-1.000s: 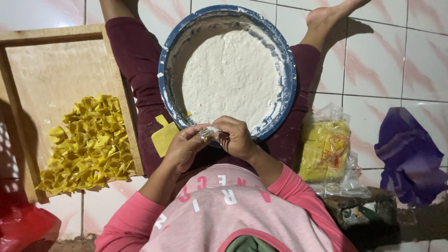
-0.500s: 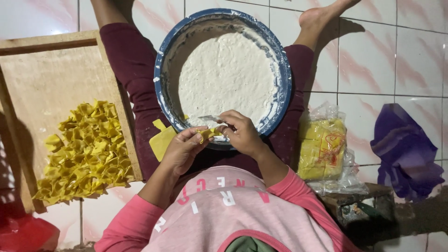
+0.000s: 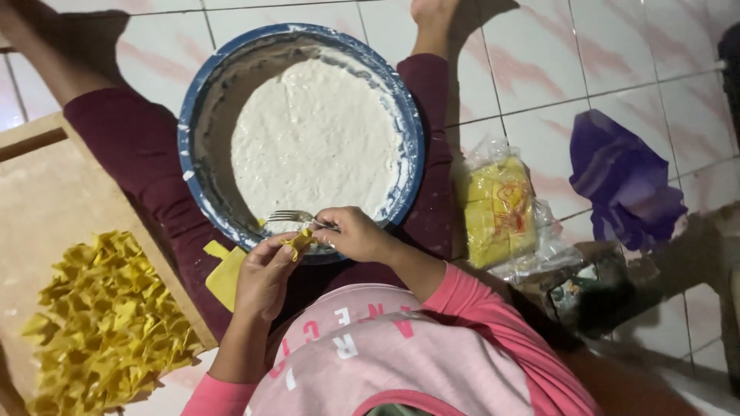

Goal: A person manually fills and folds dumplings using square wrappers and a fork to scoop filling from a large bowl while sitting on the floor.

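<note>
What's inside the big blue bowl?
The blue bowl holds white paste, with the fork tips over its near edge. The paste hides the bowl's bottom.

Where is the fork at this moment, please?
In the head view, the fork is near the centre, held in the right hand, its tines over the near rim of the blue bowl of white filling.

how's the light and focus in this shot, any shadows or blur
Head view: lit brightly from above, with the white filling in the bowl close to washed out; deep shadow covers the lower right floor and top left corner; left hand, right hand and the fork look slightly soft; tile lines bend toward the edges.
</note>
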